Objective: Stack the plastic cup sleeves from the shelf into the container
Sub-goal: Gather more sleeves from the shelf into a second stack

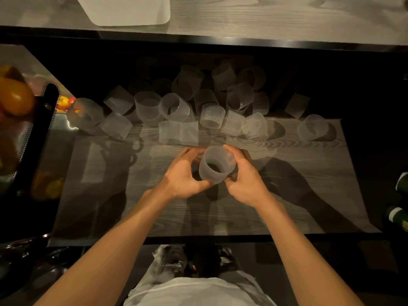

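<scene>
Cup sleeve (pixel 217 165) btwn left hand (pixel 183 174) & right hand (pixel 246 181), loose sleeves (pixel 213 115) behind.

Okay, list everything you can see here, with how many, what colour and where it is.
held cup sleeve: one, translucent white, above the shelf front, between both hands
loose cup sleeves: about two dozen, translucent white, scattered over the back of the shelf
shelf: one, grey wood grain, centre
container: one, white, top left on the countertop
countertop: one, pale wood grain, top
fruit: several, orange and yellow, far left
perforated rack: one, black, left by the fruit
bottles: apparently two, dark green, right edge
left hand: grips the held sleeve
right hand: grips the same sleeve
</scene>
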A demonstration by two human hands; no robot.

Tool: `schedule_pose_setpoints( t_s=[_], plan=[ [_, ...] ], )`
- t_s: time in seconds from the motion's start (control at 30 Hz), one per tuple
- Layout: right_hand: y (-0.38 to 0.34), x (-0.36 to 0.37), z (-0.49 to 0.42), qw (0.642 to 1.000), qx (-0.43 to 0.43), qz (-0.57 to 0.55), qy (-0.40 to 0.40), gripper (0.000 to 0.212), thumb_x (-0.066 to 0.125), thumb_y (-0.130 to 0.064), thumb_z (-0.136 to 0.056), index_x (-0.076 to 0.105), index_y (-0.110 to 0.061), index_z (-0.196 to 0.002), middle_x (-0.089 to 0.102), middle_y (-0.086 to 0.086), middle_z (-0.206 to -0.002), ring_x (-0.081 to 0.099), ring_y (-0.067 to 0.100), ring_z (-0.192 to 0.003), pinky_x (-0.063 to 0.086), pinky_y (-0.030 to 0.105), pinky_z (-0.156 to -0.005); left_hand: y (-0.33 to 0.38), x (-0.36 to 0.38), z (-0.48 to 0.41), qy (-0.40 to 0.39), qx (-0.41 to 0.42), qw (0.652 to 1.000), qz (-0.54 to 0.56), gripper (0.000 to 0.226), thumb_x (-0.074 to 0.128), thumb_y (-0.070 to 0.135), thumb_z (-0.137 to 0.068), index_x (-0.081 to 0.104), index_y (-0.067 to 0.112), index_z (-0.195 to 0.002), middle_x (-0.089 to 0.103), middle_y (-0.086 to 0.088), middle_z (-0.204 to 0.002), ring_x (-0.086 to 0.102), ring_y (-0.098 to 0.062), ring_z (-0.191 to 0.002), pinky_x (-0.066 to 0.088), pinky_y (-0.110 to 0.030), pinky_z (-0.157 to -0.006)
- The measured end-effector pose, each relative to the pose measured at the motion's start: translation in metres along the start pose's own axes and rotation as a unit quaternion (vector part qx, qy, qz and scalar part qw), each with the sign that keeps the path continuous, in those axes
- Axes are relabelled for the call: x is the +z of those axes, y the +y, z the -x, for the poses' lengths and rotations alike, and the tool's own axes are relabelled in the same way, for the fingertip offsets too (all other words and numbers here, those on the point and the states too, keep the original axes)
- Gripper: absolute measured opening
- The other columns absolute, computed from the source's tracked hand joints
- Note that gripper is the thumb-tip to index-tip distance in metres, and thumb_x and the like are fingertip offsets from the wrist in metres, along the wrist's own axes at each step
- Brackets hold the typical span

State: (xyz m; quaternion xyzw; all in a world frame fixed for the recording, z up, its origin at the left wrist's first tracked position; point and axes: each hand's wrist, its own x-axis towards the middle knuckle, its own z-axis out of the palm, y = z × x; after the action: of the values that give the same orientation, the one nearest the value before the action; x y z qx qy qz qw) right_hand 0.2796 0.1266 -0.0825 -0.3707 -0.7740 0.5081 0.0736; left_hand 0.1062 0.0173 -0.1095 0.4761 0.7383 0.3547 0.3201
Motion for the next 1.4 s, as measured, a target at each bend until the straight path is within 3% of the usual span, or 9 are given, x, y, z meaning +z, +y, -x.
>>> schedule_pose_setpoints(
  t_s=[0.23, 0.43, 0.6, 0.67, 0.77, 0.9, 1.07, 1.2, 1.4],
  plan=[
    [-0.01, 0.028, -0.011, 1.0, 0.004, 0.01, 0.028, 0.092, 0.062, 0.013, -0.073, 0.038, -0.033, -0.149, 0.046, -0.007, -0.141, 0.053, 0.003, -0.122, 0.054, 0.026, -0.099, -0.012, -0.012, 0.0, 0.029, -0.006, 1.0, 0.01, 0.073, 0.091, 0.039, -0.065, 0.057, 0.026, -0.128, 0.059, 0.01, -0.121, 0.058, -0.001, -0.109, 0.049, -0.018, -0.095],
    [-0.02, 0.04, -0.025, 0.997, 0.058, -0.022, -0.056, 0.107, 0.062, 0.014, -0.079, 0.023, -0.048, -0.156, 0.038, -0.026, -0.134, 0.048, -0.015, -0.115, 0.05, 0.017, -0.094, -0.031, -0.046, 0.0, -0.038, -0.076, 0.994, 0.075, 0.12, 0.092, 0.063, -0.045, 0.04, 0.031, -0.148, 0.052, 0.015, -0.134, 0.053, -0.005, -0.124, 0.047, -0.034, -0.106],
    [-0.013, 0.045, -0.062, 0.987, 0.153, 0.007, 0.044, 0.074, 0.056, 0.016, -0.084, 0.045, -0.019, -0.148, 0.054, 0.004, -0.125, 0.06, 0.022, -0.11, 0.053, 0.029, -0.091, -0.037, -0.067, -0.01, -0.038, -0.047, 0.997, 0.042, 0.118, 0.087, 0.066, -0.047, 0.043, 0.023, -0.147, 0.052, 0.009, -0.132, 0.054, -0.008, -0.119, 0.052, -0.038, -0.1],
    [-0.014, 0.049, -0.069, 0.986, 0.163, 0.013, 0.024, 0.061, 0.057, 0.011, -0.088, 0.05, -0.015, -0.142, 0.057, 0.004, -0.119, 0.061, 0.023, -0.11, 0.052, 0.036, -0.099, -0.038, -0.068, -0.014, -0.057, -0.018, 0.998, 0.0, 0.108, 0.088, 0.061, -0.05, 0.048, 0.023, -0.142, 0.053, 0.007, -0.131, 0.055, -0.007, -0.116, 0.053, -0.039, -0.099],
    [-0.018, 0.054, -0.071, 0.984, 0.179, 0.003, -0.02, 0.053, 0.057, 0.009, -0.09, 0.054, -0.015, -0.136, 0.061, 0.0, -0.113, 0.062, 0.019, -0.11, 0.048, 0.026, -0.093, -0.038, -0.065, -0.016, -0.084, -0.007, 0.996, -0.031, 0.106, 0.092, 0.06, -0.048, 0.049, 0.029, -0.14, 0.051, 0.011, -0.131, 0.052, -0.005, -0.118, 0.05, -0.035, -0.102],
    [-0.006, 0.053, -0.077, 0.979, 0.201, 0.021, -0.012, 0.047, 0.051, 0.012, -0.086, 0.061, -0.012, -0.125, 0.067, 0.01, -0.114, 0.063, 0.027, -0.113, 0.05, 0.034, -0.094, -0.034, -0.069, -0.015, -0.114, -0.066, 0.99, 0.051, 0.112, 0.079, 0.076, -0.054, 0.041, 0.031, -0.149, 0.048, 0.011, -0.14, 0.05, -0.007, -0.126, 0.049, -0.032, -0.102],
    [-0.016, 0.05, -0.091, 0.949, 0.28, -0.139, 0.028, 0.033, 0.038, 0.006, -0.098, 0.055, -0.013, -0.119, 0.068, 0.012, -0.109, 0.066, 0.022, -0.09, 0.053, 0.041, -0.094, -0.023, -0.074, -0.033, 0.019, -0.131, 0.988, 0.076, 0.055, 0.043, 0.059, -0.098, 0.05, 0.027, -0.143, 0.058, 0.006, -0.131, 0.058, -0.014, -0.119, 0.049, -0.031, -0.097],
    [-0.028, 0.055, -0.105, 0.892, 0.335, -0.301, 0.039, 0.022, 0.037, -0.004, -0.103, 0.053, -0.017, -0.111, 0.069, 0.009, -0.104, 0.069, 0.024, -0.088, 0.051, 0.044, -0.098, -0.021, -0.07, -0.049, -0.025, -0.13, 0.991, 0.009, 0.058, 0.031, 0.063, -0.094, 0.04, 0.039, -0.146, 0.059, 0.0, -0.139, 0.062, -0.025, -0.119, 0.05, -0.051, -0.102],
    [-0.029, 0.057, -0.107, 0.855, 0.323, -0.386, 0.128, 0.023, 0.06, -0.006, -0.097, 0.058, -0.022, -0.113, 0.065, 0.013, -0.127, 0.065, 0.029, -0.114, 0.057, 0.048, -0.093, -0.012, -0.068, -0.06, -0.016, -0.12, 0.992, -0.017, 0.057, 0.054, 0.04, -0.098, 0.036, 0.026, -0.15, 0.057, 0.005, -0.136, 0.064, -0.021, -0.112, 0.054, -0.045, -0.099]
  ],
)
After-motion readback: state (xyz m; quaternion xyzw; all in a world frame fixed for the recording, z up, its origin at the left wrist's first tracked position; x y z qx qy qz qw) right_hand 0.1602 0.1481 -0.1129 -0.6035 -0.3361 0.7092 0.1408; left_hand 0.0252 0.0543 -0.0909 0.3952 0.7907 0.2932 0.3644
